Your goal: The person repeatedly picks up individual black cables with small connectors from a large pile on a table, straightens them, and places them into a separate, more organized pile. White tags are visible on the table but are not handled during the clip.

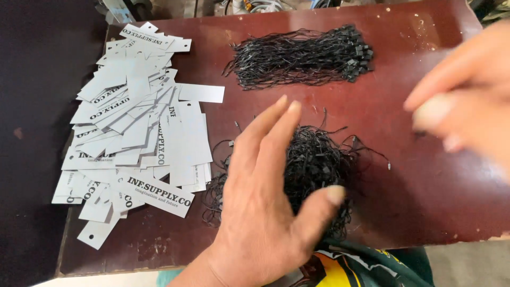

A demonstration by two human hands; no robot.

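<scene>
Right, two hands over the dark red counter [414,175], and two heaps of black string loops on it. The left hand [265,207] is spread wide, fingers [265,127] straight and thumb splayed out, palm down over the near tangle of black strings [319,165]; it grips nothing, and whether the palm presses the strings or hovers just above them I cannot tell. That near tangle is loose and messy, with a few stray ends trailing off to the right. The second lot, the far bundle of strings [303,56], lies tidy and lengthwise at the far side, its small plastic clasps bunched at its right end. The right hand [467,101] comes in blurred at the right edge, fingers curled loosely together; I cannot tell whether it has anything in it. Off to the left, one big sprawl of white card tags [138,122], far too many and too overlapped to count, dozens at least, each with a punched hole.
</scene>
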